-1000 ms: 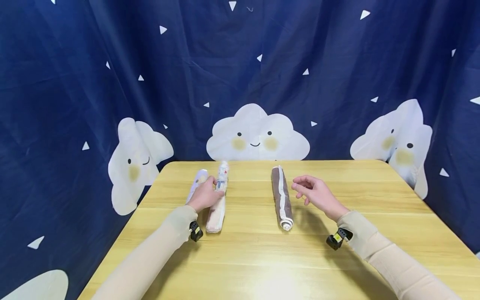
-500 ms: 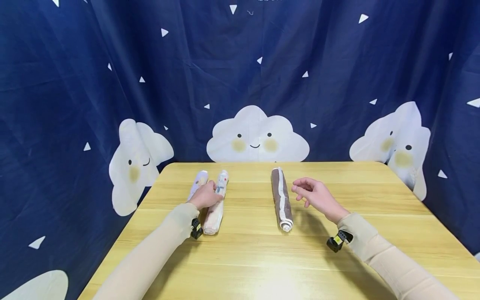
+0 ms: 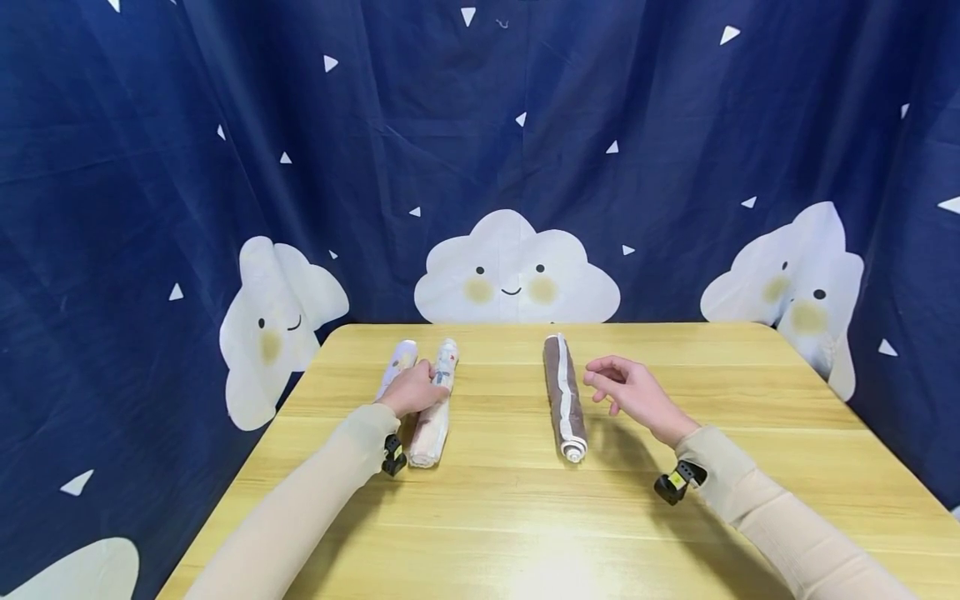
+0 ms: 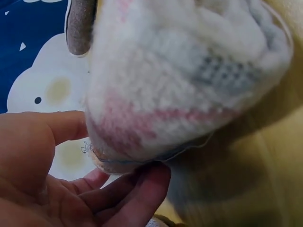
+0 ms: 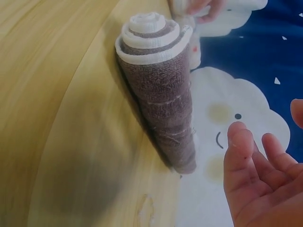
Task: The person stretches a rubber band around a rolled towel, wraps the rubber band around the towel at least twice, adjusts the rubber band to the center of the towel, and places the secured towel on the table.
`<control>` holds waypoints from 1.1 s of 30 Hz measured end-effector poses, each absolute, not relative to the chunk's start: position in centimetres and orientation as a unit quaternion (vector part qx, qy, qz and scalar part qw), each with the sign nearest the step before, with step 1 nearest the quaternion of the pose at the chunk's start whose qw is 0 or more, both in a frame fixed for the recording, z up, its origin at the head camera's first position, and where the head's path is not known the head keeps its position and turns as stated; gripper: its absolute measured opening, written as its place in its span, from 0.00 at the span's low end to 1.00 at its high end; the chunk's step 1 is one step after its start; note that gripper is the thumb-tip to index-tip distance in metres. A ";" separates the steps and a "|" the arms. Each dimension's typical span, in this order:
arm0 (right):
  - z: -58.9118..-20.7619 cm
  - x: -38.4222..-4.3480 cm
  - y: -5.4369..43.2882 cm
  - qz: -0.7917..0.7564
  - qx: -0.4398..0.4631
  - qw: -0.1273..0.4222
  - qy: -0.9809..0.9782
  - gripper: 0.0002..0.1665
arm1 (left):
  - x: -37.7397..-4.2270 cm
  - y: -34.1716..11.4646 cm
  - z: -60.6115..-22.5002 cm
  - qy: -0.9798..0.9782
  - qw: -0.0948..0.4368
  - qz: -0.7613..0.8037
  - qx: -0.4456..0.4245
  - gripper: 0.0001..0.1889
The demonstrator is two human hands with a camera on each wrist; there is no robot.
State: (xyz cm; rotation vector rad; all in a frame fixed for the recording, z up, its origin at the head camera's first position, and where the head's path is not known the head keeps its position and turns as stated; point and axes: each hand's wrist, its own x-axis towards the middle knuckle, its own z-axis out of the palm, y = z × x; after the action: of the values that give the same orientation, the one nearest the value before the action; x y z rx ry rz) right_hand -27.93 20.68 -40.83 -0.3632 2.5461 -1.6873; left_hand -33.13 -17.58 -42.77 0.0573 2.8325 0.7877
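My left hand (image 3: 411, 389) grips a rolled towel (image 3: 430, 433), white with pink and grey-blue patterning, on the left part of the table. Thumb on one side and fingers on the other hold its edge in the left wrist view, where the white roll (image 4: 156, 80) fills most of the picture. Just left of it lies a lavender rolled towel (image 3: 401, 360), partly hidden behind the hand. A brown rolled towel (image 3: 564, 400) with white trim lies right of centre. Beside it, my right hand (image 3: 630, 392) hovers with fingers loosely bent and holds nothing; its spiral end faces the right wrist camera.
The light wooden table (image 3: 480, 517) has a rounded far edge. Behind it and at both sides hangs a dark blue curtain (image 3: 480, 125) with white clouds and triangles. Bare tabletop separates the white and brown rolls.
The far end of the white rolled towel has come down a little, and its near end has shifted slightly left, with my left hand on it. My right hand has barely moved.
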 end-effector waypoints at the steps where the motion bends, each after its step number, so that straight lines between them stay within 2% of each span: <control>1: -40.8 -27.9 20.7 -0.547 -0.119 0.033 0.828 0.25 | -33.0 -17.5 -42.6 0.959 0.098 0.264 0.020 0.20; 8: -40.7 -27.7 21.3 -0.534 -0.119 0.034 0.836 0.24 | -32.5 -16.9 -41.8 0.977 0.073 0.201 0.018 0.16; 17: -40.7 -27.4 22.1 -0.523 -0.111 0.035 0.845 0.24 | -31.8 -14.7 -40.8 0.992 -0.027 0.103 0.066 0.22; 21: -41.2 -27.3 22.6 -0.518 -0.109 0.035 0.847 0.23 | -31.0 -13.3 -40.2 0.987 -0.024 0.130 0.087 0.20; 27: -42.0 -27.2 23.2 -0.490 -0.108 0.011 0.865 0.20 | -30.1 -10.7 -39.3 0.980 -0.010 0.159 0.120 0.22; 33: -42.7 -27.6 24.0 -0.477 -0.102 0.014 0.873 0.23 | -30.4 -8.5 -39.6 0.976 -0.019 0.162 0.142 0.20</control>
State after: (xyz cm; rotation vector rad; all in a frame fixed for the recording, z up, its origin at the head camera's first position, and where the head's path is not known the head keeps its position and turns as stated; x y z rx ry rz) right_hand -27.55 24.02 -42.73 -0.3166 2.7183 -1.4858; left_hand -30.37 -8.53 -39.62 0.4527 3.1053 0.5167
